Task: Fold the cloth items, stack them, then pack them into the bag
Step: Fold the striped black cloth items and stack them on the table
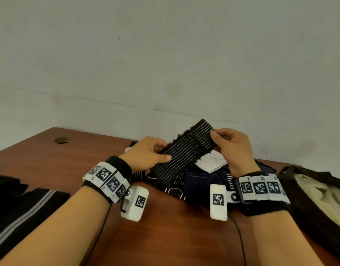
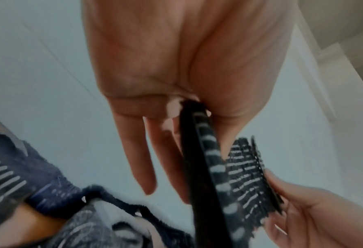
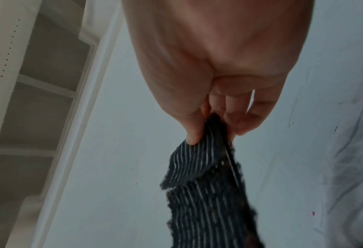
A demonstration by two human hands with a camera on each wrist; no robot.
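1. The left hand (image 1: 146, 153) is pinching the near end of the striped cloth (image 1: 184, 152) between thumb and fingers, its grip closed on the fabric.
2. The right hand (image 1: 232, 148) is pinching the far end, thumb on top and fingers curled behind.
3. The cloth is hanging in the air, stretched slantwise between both hands, above a cloth pile (image 1: 199, 177) near the worktop's (image 1: 165, 237) far edge.
4. A bag (image 1: 318, 204) is lying open at the right edge.
5. A folded cloth (image 1: 27, 210) is lying at the left edge.
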